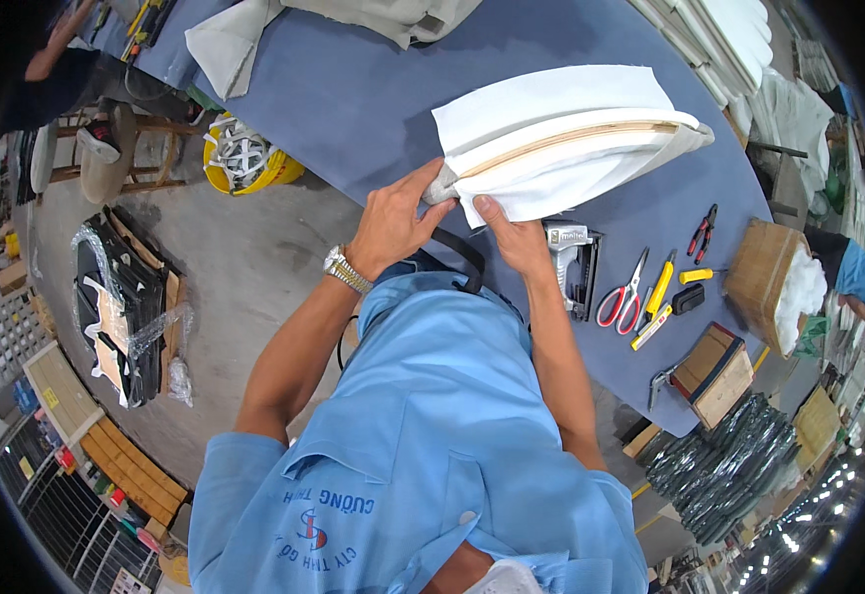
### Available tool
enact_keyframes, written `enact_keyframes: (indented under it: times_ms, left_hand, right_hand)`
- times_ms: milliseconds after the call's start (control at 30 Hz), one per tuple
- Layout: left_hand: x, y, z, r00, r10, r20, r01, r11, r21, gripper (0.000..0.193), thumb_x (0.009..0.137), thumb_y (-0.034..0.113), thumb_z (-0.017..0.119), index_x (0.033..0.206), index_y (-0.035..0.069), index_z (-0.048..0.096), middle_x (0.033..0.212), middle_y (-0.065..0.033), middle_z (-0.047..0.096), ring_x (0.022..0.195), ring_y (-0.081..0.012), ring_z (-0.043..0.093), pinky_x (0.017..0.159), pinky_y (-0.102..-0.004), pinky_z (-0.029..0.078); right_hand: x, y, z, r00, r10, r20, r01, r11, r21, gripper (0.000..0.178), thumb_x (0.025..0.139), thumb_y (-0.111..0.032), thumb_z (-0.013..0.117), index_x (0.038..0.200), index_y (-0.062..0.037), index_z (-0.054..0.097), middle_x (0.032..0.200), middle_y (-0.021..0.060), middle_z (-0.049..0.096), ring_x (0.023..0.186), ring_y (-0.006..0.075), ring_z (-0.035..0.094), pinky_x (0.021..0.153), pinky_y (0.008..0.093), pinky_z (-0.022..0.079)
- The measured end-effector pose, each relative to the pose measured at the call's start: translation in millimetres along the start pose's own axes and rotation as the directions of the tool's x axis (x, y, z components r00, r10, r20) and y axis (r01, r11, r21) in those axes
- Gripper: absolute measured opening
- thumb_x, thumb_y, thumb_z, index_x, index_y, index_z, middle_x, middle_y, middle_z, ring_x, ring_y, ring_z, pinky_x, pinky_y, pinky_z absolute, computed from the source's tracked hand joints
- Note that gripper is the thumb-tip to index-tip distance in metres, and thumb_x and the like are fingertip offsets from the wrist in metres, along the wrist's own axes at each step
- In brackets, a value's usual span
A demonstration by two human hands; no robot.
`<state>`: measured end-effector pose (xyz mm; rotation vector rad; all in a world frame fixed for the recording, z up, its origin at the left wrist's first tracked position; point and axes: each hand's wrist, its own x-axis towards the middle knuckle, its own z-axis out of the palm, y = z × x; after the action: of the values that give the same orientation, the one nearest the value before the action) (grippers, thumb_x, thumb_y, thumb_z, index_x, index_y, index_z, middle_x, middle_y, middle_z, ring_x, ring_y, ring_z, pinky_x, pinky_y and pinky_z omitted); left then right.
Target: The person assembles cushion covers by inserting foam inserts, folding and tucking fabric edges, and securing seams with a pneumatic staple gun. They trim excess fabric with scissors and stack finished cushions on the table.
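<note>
Fingers of both hands pinch the white upholstered panel's (561,139) near edge above the blue table (353,89).

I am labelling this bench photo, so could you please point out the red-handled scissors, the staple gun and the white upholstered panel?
red-handled scissors (623,297): head view, on the red handle loops.
staple gun (573,259): head view, on its grey metal body.
white upholstered panel (561,139): head view, on the white fabric face.

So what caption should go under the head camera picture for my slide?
Both hands, left hand and right hand, hold a white fabric-covered panel on a blue table, near a staple gun and scissors.
</note>
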<state>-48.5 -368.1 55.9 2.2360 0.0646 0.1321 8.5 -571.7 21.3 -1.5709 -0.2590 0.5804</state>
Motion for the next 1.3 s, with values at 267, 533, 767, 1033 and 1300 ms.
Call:
enact_keyframes:
  times_ms: [267, 533, 767, 1033, 1300]
  left_hand:
    - [9.5, 6.2, -3.5, 0.999, 0.039, -0.004, -0.039, 0.999, 0.021, 0.055, 0.086, 0.012, 0.076, 0.139, 0.010, 0.061, 0.120, -0.0171, 0.072, 0.079, -0.0302, 0.075, 0.068, -0.0347, 0.061]
    - [6.6, -2.4, -2.5, 0.998, 0.064, 0.014, -0.064, 0.996, 0.055, 0.067, 0.087, 0.010, 0.071, 0.150, 0.020, 0.050, 0.118, -0.0107, 0.070, 0.063, -0.0257, 0.068, 0.054, -0.0358, 0.056]
    - [11.0, 5.4, -8.1, 0.997, -0.023, 0.069, 0.019, 0.998, 0.052, 0.069, 0.084, 0.003, 0.067, 0.149, 0.020, 0.052, 0.121, -0.0131, 0.071, 0.068, -0.0261, 0.072, 0.058, -0.0348, 0.057]
    - [-8.7, 2.3, 8.2, 0.999, 0.019, -0.031, -0.018, 0.999, 0.029, 0.071, 0.083, 0.000, 0.069, 0.148, 0.022, 0.053, 0.144, -0.0087, 0.060, 0.067, -0.0264, 0.070, 0.057, -0.0333, 0.058]
    - [-21.1, 7.4, 16.5, 1.000, 0.006, -0.024, -0.004, 0.998, 0.067, 0.070, 0.084, 0.008, 0.074, 0.148, 0.027, 0.053, 0.145, -0.0059, 0.059, 0.104, -0.0276, 0.073, 0.061, -0.0336, 0.060]
  right_hand:
    - [4.3, -2.5, 3.6, 0.998, 0.000, -0.064, 0.003, 0.999, 0.054, 0.039, 0.097, -0.025, 0.073, 0.126, 0.0009, 0.068, 0.117, 0.0115, 0.072, 0.107, 0.0199, 0.065, 0.094, 0.0334, 0.051]
    - [-69.7, 18.0, -59.2, 0.904, 0.031, -0.427, -0.190, 0.923, -0.335, 0.045, 0.088, -0.020, 0.079, 0.125, 0.0018, 0.064, 0.115, 0.0188, 0.069, 0.107, 0.0279, 0.068, 0.092, 0.0399, 0.054]
    - [-109.5, 86.0, -60.6, 0.837, -0.126, -0.533, -0.409, 0.503, -0.761, 0.081, 0.077, -0.012, 0.082, 0.146, -0.0094, 0.041, 0.117, 0.0254, 0.064, 0.104, 0.0446, 0.065, 0.088, 0.0497, 0.052]
    - [-119.0, 0.0, -110.8, 0.791, 0.239, -0.563, -0.418, 0.884, -0.211, 0.042, 0.089, -0.011, 0.075, 0.125, 0.0010, 0.056, 0.087, 0.0096, 0.068, 0.072, 0.0178, 0.065, 0.066, 0.0328, 0.053]
    - [-138.1, -176.1, -46.0, 0.831, 0.253, -0.496, -0.214, 0.967, 0.137, 0.042, 0.090, -0.004, 0.072, 0.126, 0.0112, 0.057, 0.094, 0.0145, 0.070, 0.079, 0.0197, 0.067, 0.070, 0.0344, 0.055]
